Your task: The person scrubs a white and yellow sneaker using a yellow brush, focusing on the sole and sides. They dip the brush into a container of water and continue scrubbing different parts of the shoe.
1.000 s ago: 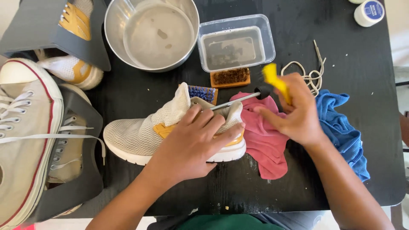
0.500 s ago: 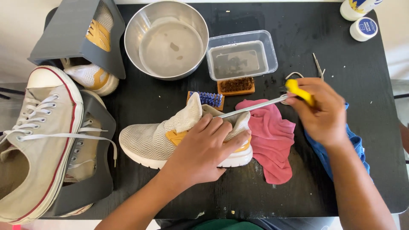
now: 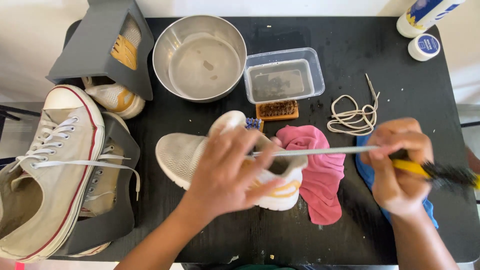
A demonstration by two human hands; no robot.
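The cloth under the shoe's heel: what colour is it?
Pink. The cloth shows best in the head view, beside the white shoe.

the right hand (image 3: pixel 400 167) has pulled away toward 3 o'clock, so the brush (image 3: pixel 350 150) it grips now shows a long wire stem stretching back to the white shoe (image 3: pixel 200 155). the left hand (image 3: pixel 227 172) has slid further over the shoe's heel, and the camera's view has moved closer.

Bowl (image 3: pixel 200 60) and tub (image 3: pixel 284 75) block beyond the sneaker (image 3: pixel 185 157).
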